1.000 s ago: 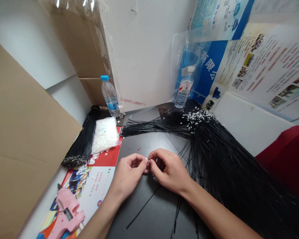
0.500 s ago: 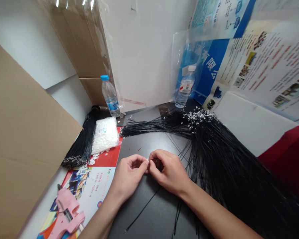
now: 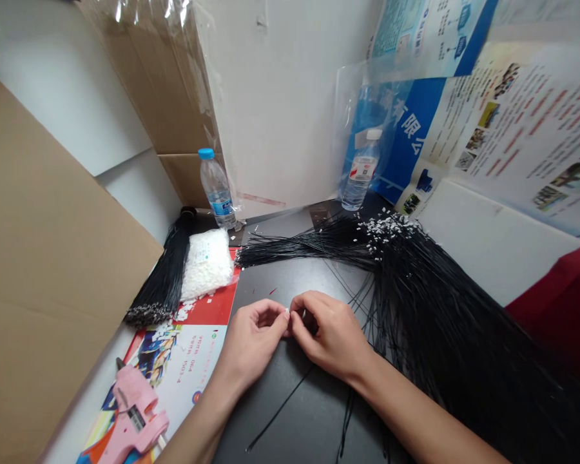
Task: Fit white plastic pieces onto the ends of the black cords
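My left hand (image 3: pixel 251 341) and my right hand (image 3: pixel 331 335) meet fingertip to fingertip over the black tabletop (image 3: pixel 290 283). Both are pinched on a tiny white connector (image 3: pixel 287 313) at the end of a thin black wire (image 3: pixel 280 412) that trails toward me. A large heap of black wires (image 3: pixel 439 322) with white tips lies to the right of my right hand. A smaller fan of black wires (image 3: pixel 294 248) lies beyond my hands.
A bag of white connectors (image 3: pixel 205 263) and a black wire bundle (image 3: pixel 162 277) lie at the left. A pink glue gun (image 3: pixel 135 415) rests on a printed sheet near the front. Two water bottles (image 3: pixel 216 187) (image 3: pixel 360 174) stand at the back. Cardboard (image 3: pixel 43 258) walls the left.
Both hands stay pinched together at the connector with only slight finger shifts. The view has tilted a little.
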The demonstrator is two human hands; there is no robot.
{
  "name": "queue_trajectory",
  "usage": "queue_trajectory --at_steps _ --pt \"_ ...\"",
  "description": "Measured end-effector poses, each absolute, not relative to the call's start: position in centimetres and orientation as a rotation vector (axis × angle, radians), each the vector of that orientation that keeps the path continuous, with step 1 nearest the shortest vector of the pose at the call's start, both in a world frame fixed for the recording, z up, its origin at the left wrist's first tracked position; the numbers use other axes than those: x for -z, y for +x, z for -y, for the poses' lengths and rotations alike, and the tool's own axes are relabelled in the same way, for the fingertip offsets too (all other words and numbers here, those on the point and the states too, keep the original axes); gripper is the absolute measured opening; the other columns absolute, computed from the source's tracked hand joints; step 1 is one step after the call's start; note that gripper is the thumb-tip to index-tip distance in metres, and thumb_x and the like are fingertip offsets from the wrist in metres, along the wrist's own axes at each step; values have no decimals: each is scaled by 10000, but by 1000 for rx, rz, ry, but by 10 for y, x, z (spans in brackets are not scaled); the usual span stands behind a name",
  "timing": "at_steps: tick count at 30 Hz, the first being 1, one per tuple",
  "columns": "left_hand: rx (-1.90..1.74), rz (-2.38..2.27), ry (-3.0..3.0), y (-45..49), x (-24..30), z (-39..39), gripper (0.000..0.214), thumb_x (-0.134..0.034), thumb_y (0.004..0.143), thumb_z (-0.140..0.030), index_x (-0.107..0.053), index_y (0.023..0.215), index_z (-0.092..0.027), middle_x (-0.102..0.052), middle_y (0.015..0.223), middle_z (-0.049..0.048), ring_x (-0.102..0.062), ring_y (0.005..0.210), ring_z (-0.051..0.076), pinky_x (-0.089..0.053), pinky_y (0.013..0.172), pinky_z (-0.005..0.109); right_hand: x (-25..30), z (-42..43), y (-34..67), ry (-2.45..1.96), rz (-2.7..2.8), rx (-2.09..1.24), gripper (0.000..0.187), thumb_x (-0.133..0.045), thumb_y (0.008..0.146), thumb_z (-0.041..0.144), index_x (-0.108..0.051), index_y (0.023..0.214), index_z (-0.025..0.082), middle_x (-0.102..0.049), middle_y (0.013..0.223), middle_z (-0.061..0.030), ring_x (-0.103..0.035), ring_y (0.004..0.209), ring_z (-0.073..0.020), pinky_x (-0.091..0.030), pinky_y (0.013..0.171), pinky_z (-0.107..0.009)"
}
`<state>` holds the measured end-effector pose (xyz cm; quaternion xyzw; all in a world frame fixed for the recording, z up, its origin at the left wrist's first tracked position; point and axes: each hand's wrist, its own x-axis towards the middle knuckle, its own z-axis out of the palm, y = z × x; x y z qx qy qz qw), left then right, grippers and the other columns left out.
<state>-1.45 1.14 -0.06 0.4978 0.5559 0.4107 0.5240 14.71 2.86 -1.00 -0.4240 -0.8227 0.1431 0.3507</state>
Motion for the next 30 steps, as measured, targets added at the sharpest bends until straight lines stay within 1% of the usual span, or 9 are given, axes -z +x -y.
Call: queue_trajectory --at_steps 5,8,12,17,22,27,30 --pt "-1008 -1299 1118 -13 2 -12 207 -705 746 -365 -631 738 -172 -681 715 -2 -675 693 153 -558 708 272 7 -27 154 -1108 2164 -375 81 -548 868 205 -608 919 183 -679 832 -17 -562 645 -105 -378 620 -231" --pt "-1020 -1284 1096 -13 3 -12 214 -720 730 -362 -619 732 -174 -672 696 -12 -671 679 145 -575 708 273 6 -29 155 -1108 2156 -427 67 -544 870 211 -606 873 186 -673 813 -13 -557 650 -108 -382 628 -234" --pt "-1017 -1278 1106 -13 2 -12 219 -725 741 -374 -645 761 -171 -690 725 -1 -675 705 149 -591 720 276 5 -31 154 -1133 2088 -593 74 -541 851 203 -597 805 187 -658 759 -2 -544 631 -102 -375 604 -225" --pt "-1009 -1264 1098 -13 -1 -11 271 -736 748 -420 -681 791 -158 -707 742 21 -685 726 164 -604 733 297 7 -30 152 -1164 2021 -722 43 -562 820 199 -599 804 183 -638 718 8 -523 604 -96 -369 580 -215" --pt "-1025 -1249 1099 -14 -1 -12 293 -749 743 -428 -705 814 -147 -718 783 37 -678 742 165 -600 721 293 4 -29 151 -1208 1981 -829 84 -545 841 214 -620 822 181 -632 687 13 -515 572 -93 -366 559 -212" --pt "-982 -1278 1159 -14 1 -10 300 -727 772 -432 -705 818 -136 -720 811 58 -684 759 177 -598 732 303 1 -29 150 -1278 1997 -795 67 -554 812 192 -617 793 180 -652 706 1 -518 588 -100 -352 567 -214" --pt "-991 -1299 1178 -13 2 -9 305 -721 785 -434 -692 881 -146 -713 839 49 -679 775 177 -603 716 299 2 -29 151 -1315 2033 -731 48 -559 797 183 -606 789 180 -657 719 -3 -517 597 -101 -336 573 -215"
